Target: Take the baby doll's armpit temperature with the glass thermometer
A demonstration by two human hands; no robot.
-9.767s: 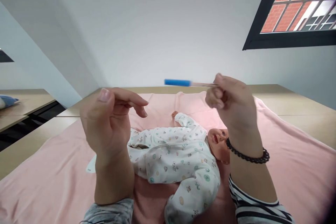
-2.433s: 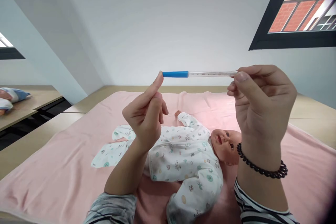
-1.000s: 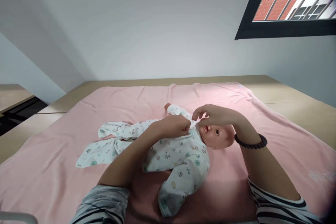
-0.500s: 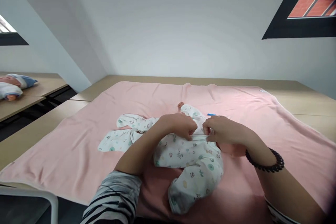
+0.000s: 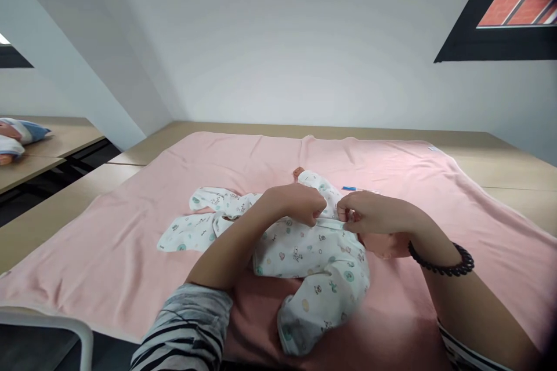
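A baby doll (image 5: 304, 246) in a white printed romper lies on its back on a pink blanket (image 5: 130, 226), head to the right. My left hand (image 5: 293, 204) and my right hand (image 5: 369, 213) are both closed, pinching the romper's collar edge at the doll's neck, and my right hand hides most of the doll's head. A thermometer with a blue end (image 5: 359, 189) lies on the blanket just beyond my right hand. A black bead bracelet (image 5: 439, 258) is on my right wrist.
The blanket covers a wide wooden tabletop (image 5: 509, 168) against a white wall. Another doll (image 5: 13, 136) lies on a separate table at the far left. A white metal frame (image 5: 52, 327) shows at the bottom left.
The thermometer that both hands held up in the air now lies on the blanket. Both hands have come down to the doll's neck and gripped the romper collar.
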